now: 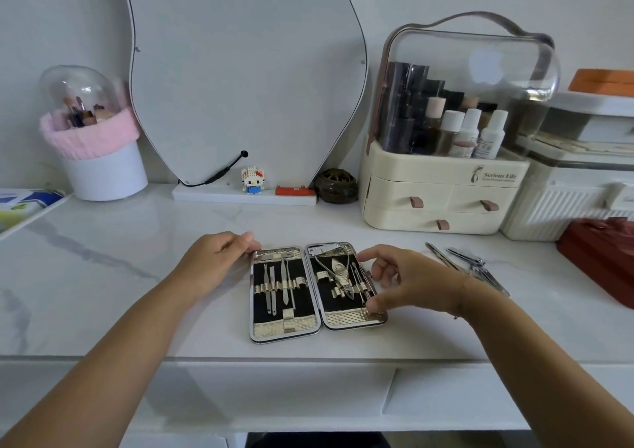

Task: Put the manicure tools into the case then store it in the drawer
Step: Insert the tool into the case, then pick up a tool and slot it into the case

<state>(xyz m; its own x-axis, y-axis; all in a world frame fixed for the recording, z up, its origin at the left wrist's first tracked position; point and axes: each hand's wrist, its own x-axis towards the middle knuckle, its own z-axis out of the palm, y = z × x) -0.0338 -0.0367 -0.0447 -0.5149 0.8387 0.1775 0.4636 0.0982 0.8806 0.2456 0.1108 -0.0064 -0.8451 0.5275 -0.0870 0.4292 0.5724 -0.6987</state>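
Head view: cream organizer (442,186) reads "Serious Life". Left hand (219,258), loosely curled, fingertips touching the open case (315,291) at its top-left corner. Right hand (408,281) half-open, empty, thumb on the case's right edge. Loose tools (470,267) lie just beyond the right hand.

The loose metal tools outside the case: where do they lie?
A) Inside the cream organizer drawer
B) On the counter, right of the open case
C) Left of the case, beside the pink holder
B: the loose metal tools rest on the marble counter, right of the open case, beyond the right hand.
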